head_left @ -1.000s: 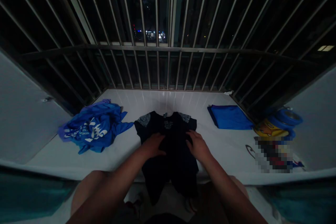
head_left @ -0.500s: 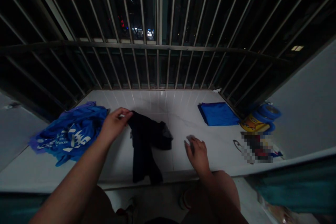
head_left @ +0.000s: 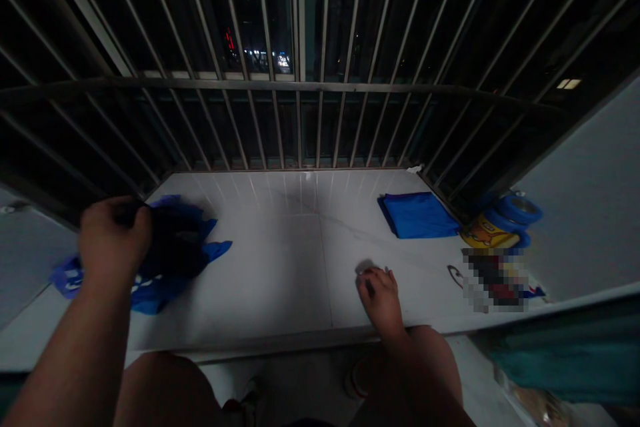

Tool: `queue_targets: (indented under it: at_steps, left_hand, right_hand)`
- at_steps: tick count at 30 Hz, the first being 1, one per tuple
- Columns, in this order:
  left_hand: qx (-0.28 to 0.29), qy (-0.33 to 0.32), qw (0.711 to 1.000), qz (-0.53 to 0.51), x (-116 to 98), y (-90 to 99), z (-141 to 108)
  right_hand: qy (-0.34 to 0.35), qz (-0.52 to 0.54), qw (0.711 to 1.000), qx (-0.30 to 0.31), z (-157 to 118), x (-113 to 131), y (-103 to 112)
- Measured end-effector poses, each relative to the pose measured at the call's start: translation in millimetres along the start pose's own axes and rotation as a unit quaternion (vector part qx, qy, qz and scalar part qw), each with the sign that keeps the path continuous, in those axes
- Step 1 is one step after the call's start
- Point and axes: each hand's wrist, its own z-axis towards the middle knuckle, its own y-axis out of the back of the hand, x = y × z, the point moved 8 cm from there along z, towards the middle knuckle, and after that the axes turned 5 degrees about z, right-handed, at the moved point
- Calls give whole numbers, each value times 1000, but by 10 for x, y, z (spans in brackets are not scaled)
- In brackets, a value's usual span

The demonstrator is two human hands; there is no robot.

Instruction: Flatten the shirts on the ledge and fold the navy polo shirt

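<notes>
At frame left, the left hand [head_left: 114,240] held the dark garment [head_left: 173,243] over blue clothes [head_left: 155,299] — a slack grip could have tangled them — while the right hand [head_left: 383,297], loosely curled, looked empty.

Single head view from close behind both hands [head_left: 381,297], forward-down across white ledge [head_left: 270,273] to bars [head_left: 350,87].

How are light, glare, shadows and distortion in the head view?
All head view: dim overall; the dark navy cloth garment in the left hand shows almost no detail; pale reflected streaks on the glossy white ledge, near its far edge; soft shadow beside the right hand; grey metal bars fan outward, suggesting wide-angle stretch; a pixelated patch at right hides what's beneath.
</notes>
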Motion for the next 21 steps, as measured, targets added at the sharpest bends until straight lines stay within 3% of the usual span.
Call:
queue_targets:
  at_steps: [2,4,6,7,9,11,13,16,21]
  left_hand:
    - [7,3,999,36,-50,-399,-253]
    - [110,-50,993,-1,-178,-1047,-628]
    - [172,-112,978,-47,-304,-1617,-1101]
    - [188,-143,970,-63,-358,-1842,-1347]
    - [162,-192,966,-55,-420,-2107,-1772]
    - [130,-208,969,-14,-421,-2223,-2061]
    - [123,-211,970,12,-412,-2251,-2199]
    - [127,-209,970,8,-404,-2213,-2195]
    - [125,-207,970,-7,-401,-2169,-2100]
  right_hand:
    - [-3,3,1000,6,-3,-16,-21]
    - [-4,7,1000,14,-16,-36,-48]
    - [-5,11,1000,17,-30,-54,-62]
    - [-6,13,1000,17,-32,-63,-62]
    - [-9,19,1000,21,-9,-78,-44]
    - [-8,28,999,28,73,-93,4]
    - [-1,20,999,32,231,-130,86]
    - [-17,-55,998,4,590,-328,273]
    - [-20,-114,984,-133,1157,-776,689]
